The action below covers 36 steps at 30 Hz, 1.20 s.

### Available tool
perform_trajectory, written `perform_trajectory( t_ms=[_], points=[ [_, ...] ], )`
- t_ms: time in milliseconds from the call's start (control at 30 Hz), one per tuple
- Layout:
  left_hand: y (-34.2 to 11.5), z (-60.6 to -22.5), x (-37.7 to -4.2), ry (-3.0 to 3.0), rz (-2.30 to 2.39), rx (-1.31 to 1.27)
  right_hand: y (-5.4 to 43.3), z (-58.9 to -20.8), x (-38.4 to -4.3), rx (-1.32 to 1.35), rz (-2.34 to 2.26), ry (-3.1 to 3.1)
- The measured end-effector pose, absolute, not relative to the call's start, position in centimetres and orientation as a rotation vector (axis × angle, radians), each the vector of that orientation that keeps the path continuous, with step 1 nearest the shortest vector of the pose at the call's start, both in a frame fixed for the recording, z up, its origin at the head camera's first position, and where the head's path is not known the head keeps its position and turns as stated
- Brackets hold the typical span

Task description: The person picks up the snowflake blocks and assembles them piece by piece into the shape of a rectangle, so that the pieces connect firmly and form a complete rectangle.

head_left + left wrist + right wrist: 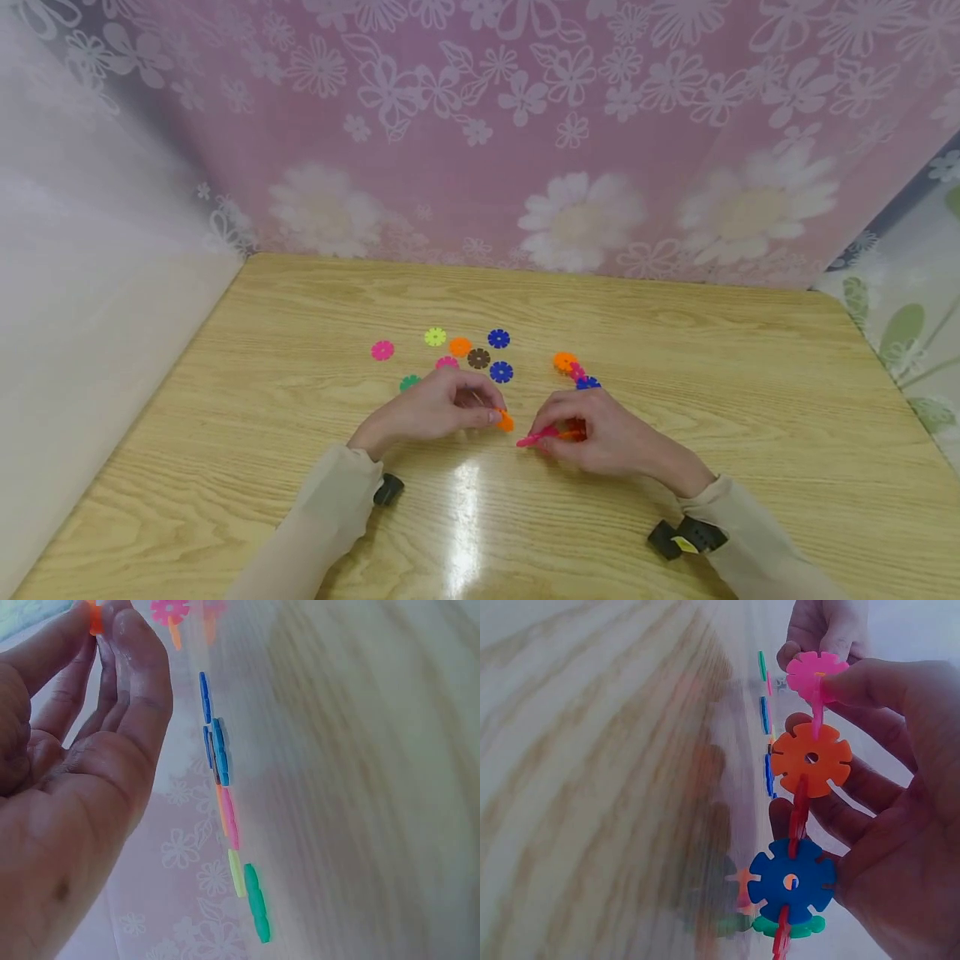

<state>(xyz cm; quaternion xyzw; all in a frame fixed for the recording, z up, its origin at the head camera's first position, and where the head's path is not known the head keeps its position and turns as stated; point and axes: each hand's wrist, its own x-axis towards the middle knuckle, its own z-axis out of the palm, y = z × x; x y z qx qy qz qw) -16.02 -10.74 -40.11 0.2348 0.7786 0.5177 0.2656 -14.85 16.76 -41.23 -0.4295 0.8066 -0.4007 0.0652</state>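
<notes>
My left hand (431, 408) pinches an orange notched disc (506, 421) between thumb and fingertips. Just right of it, my right hand (607, 433) grips a chain of slotted discs by its near end, thumb on a pink disc (806, 671). Down the chain in the right wrist view come an orange disc (786, 761), a red one seen edge-on (799, 817) and a blue disc (769, 881). A narrow gap separates the left hand's disc from the pink end. Beyond the right hand, orange (565, 361), pink (577, 372) and blue (588, 382) discs show, partly hidden.
Loose discs lie flat on the wooden table (262, 400) beyond the left hand: pink (382, 350), yellow-green (435, 337), orange (460, 347), brown (478, 358), two blue (498, 338), and a green one (410, 382) partly covered. Patterned cloth (450, 200) hangs behind the table.
</notes>
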Motion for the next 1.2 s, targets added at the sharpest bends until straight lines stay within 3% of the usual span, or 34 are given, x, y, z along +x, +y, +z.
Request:
perform_trajectory(
  t_ms=[1200],
  points=[
    [-10.5, -40.29, -16.14, 1.898, 1.447, 0.505, 16.09, -41.04, -15.05, -1.316, -1.255, 2.449]
  ],
)
